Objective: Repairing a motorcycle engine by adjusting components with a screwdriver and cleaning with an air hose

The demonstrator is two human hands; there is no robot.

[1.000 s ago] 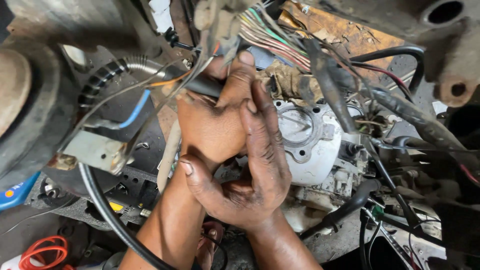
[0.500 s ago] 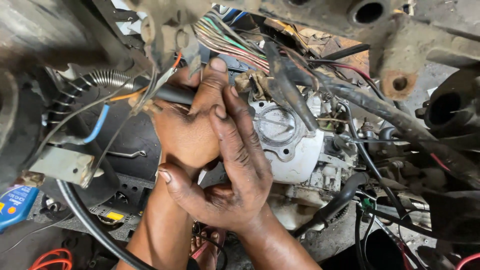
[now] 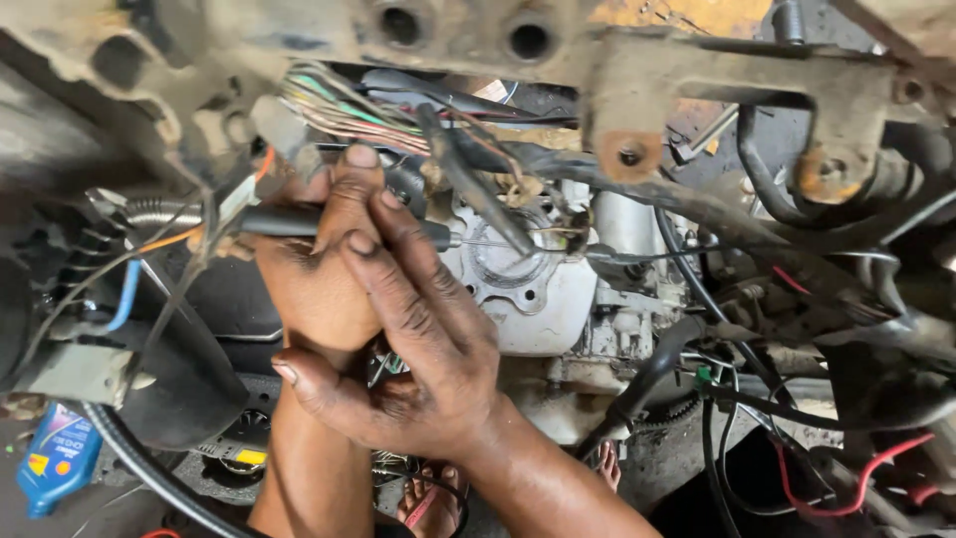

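1. Screwdriver (image 3: 299, 220): I see its black handle wrapped by the left hand (image 3: 314, 289), shaft lying level toward the engine cover (image 3: 518, 289).
2. Since a second ago the view has tilted up; both hands keep their grip, so the work looks unchanged.
3. Right hand (image 3: 418, 349) fingers clasp the left.
4. The tip hides behind wires (image 3: 339, 115).

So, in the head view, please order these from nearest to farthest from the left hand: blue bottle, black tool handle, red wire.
1. Black tool handle: gripped in the left hand.
2. Blue bottle: lower left corner.
3. Red wire: far lower right.
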